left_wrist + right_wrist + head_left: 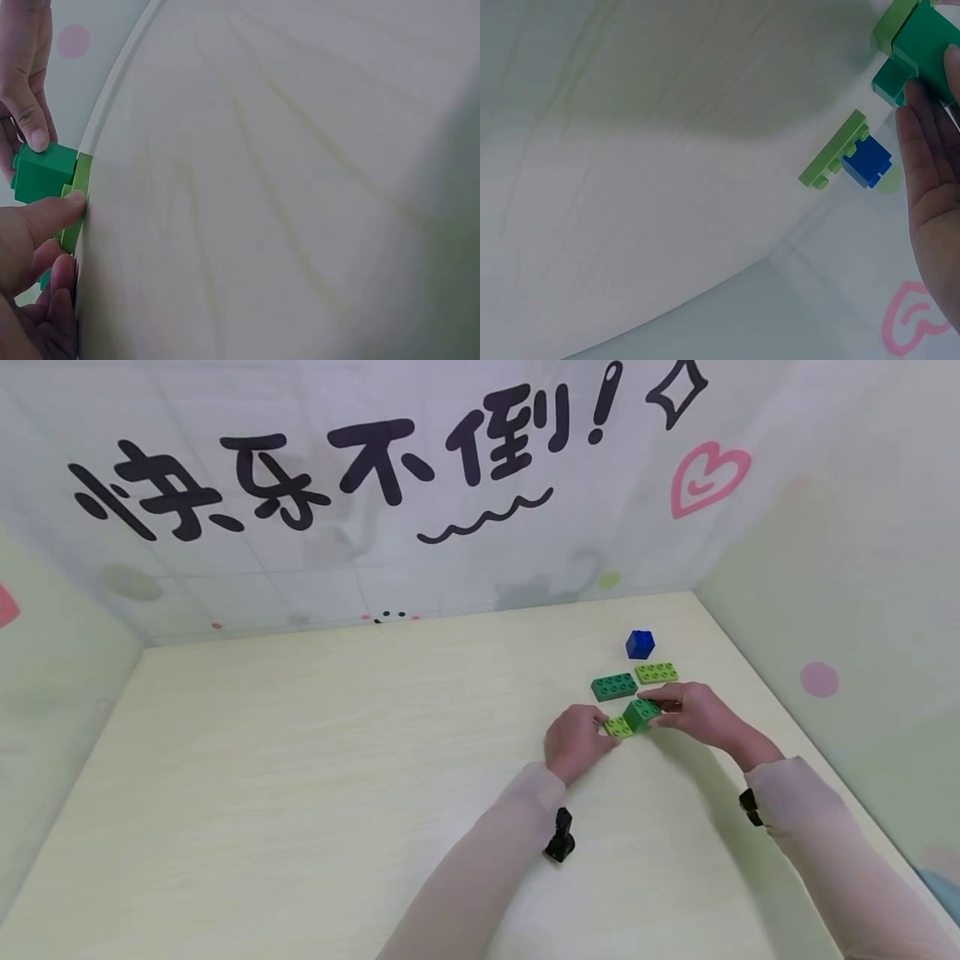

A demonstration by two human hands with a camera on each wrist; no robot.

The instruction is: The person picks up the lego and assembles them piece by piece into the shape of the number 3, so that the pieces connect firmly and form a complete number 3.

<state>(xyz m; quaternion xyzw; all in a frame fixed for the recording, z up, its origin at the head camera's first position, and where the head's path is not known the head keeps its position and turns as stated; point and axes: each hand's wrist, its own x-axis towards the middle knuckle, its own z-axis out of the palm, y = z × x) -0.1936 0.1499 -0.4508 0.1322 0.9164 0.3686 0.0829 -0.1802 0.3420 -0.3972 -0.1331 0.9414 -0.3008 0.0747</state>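
My left hand [577, 742] pinches the left end of a flat light-green brick [618, 727] on the table. A taller green brick [642, 714] sits at that brick's right end, gripped between the thumb and fingers of my right hand [697, 714]. In the left wrist view the green brick [46, 172] stands against the light-green one [84, 171], beside the left thumb; whether its studs are fully pressed together I cannot tell. Just behind them lies a dark green brick [614, 687]. The right wrist view shows the right hand [934, 169] beside the green brick [930, 52].
Farther back lie a second light-green brick [657, 672] and a blue brick [640, 644]. A small black object [559, 837] is beside the left sleeve. Printed fabric walls [825, 568] border the pale table [300, 777] at the back and sides.
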